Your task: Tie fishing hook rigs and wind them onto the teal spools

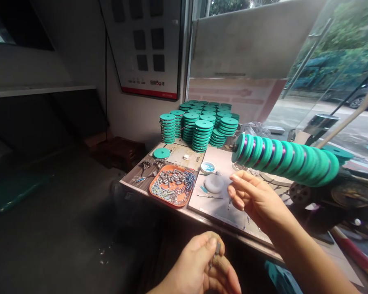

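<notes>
My left hand is closed, pinching a small dark grey cylinder, like a fishing sinker, between thumb and forefinger in front of the table edge. My right hand is raised over the white board, fingertips pressed together. Anything in that pinch is too fine to make out; a tiny dark piece shows just below the fingers. Beyond the right hand, a row of green foam spools with purple line sits on a spindle. Left of the board lies an orange tray with grey cylinders, blue tubes and small metal fittings.
Stacked green spools fill the table's back. A single green disc lies near the left edge. On the board are a small white bowl and a round translucent piece. Dark machinery stands at right, by the window.
</notes>
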{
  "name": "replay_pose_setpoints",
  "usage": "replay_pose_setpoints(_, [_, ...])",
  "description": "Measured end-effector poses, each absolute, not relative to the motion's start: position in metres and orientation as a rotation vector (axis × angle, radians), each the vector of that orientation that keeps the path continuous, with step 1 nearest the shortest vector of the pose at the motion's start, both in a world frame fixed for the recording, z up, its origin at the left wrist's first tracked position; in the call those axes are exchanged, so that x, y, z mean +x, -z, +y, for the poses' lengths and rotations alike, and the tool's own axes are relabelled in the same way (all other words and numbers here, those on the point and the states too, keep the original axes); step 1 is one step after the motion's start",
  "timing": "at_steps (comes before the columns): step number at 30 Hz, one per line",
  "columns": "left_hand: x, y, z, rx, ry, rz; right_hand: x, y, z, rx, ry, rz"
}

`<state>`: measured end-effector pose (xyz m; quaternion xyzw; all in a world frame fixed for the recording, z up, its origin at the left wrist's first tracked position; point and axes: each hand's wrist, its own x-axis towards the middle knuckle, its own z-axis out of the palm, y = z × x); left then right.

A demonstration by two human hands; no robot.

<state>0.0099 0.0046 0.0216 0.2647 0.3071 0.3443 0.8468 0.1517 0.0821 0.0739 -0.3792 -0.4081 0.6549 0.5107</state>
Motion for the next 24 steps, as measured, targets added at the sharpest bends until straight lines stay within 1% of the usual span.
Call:
replay_pose_setpoints(11, [0.006, -0.016, 0.000, 0.537, -0.706, 0.653, 0.153, -0.074, 0.084, -0.908, -1.534, -0.974])
replay_pose_setpoints(13, [0.004, -0.022, 0.004, 0.587, -0.717, 0.645, 0.154, -0.077, 0.084, -0.910, -1.511, -0.987])
replay_pose_setpoints(17, [0.005, -0.042, 0.028, 0.934, -0.835, 0.567, 0.158, -0.082, 0.087, -0.938, -1.432, -1.050])
replay_pose_setpoints(20, [0.014, -0.055, 0.051, 0.880, -0.786, 0.441, 0.161, -0.086, 0.089, -0.977, -1.431, -1.092])
replay_pose_setpoints(24, [0.030, -0.062, 0.066, 0.823, -0.808, 0.560, 0.164, -0.086, 0.091, -0.979, -1.464, -1.102])
